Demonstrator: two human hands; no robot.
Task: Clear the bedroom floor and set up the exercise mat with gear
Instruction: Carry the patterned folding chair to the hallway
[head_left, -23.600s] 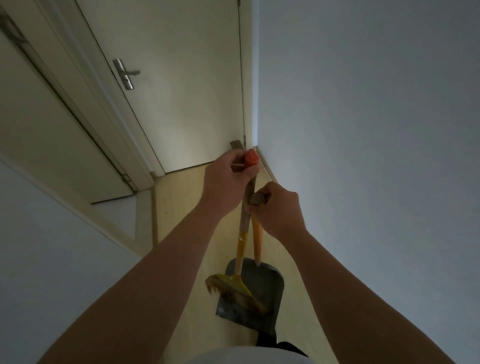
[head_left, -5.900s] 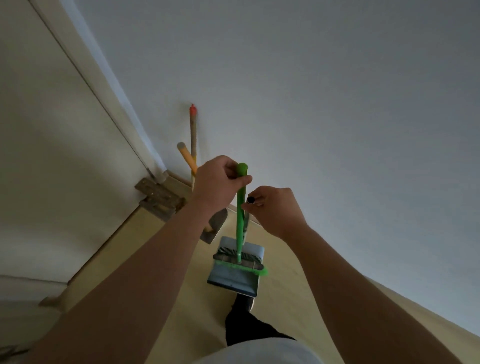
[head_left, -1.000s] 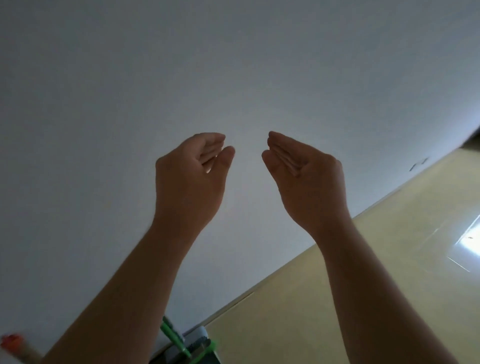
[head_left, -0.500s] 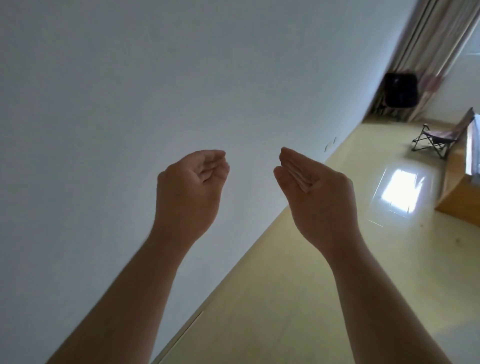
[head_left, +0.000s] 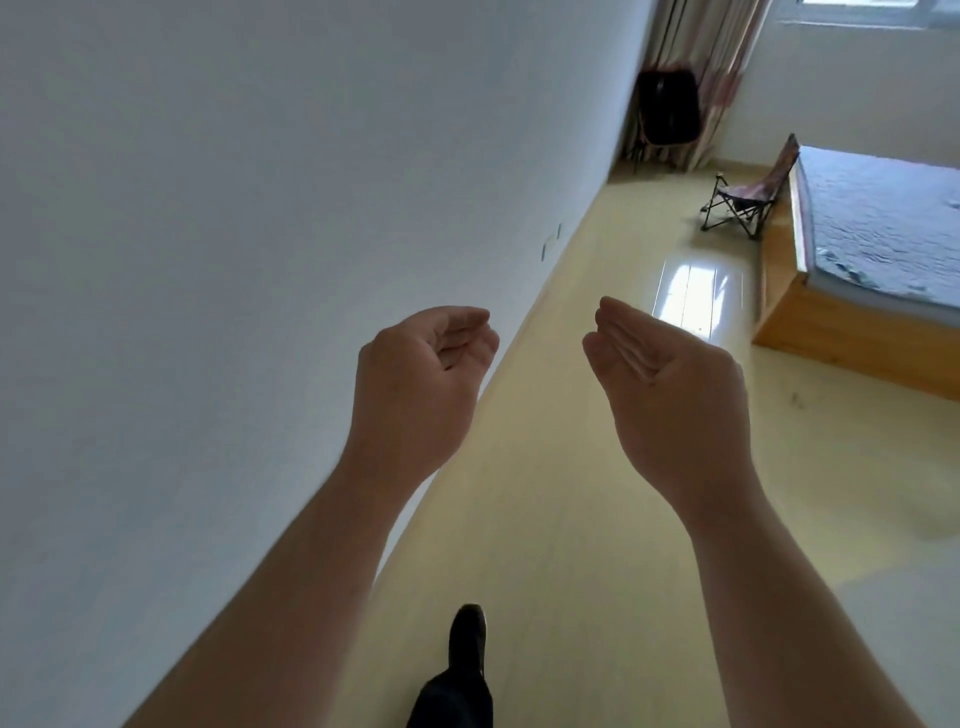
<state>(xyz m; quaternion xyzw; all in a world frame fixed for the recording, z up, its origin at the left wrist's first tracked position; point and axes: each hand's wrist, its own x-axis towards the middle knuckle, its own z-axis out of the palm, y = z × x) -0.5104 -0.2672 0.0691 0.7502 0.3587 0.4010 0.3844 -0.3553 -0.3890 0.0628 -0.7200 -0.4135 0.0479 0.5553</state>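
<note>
Head-worn view – tilted, facing forward-down along the floor (head_left: 597, 519).

Daylight only, source: window (head_left: 883, 13) at top right, pane blown out to near white. Its reflection forms a bright glare patch on the glossy floor (head_left: 571, 519), ahead of the hands and beside the bed (head_left: 878, 218). Wall (head_left: 208, 208) is dim, flat blue-grey, a little lighter toward the window end. Left hand (head_left: 421, 384) and right hand (head_left: 670, 395) are backlit; forearms darken toward the camera. Shoe (head_left: 467, 642) is nearly black, no detail. Wide-angle distortion: wall-floor line bows, whole frame tilted. Curtain (head_left: 706, 78) and far corner are soft, smeared; hands moderately sharp.
</note>
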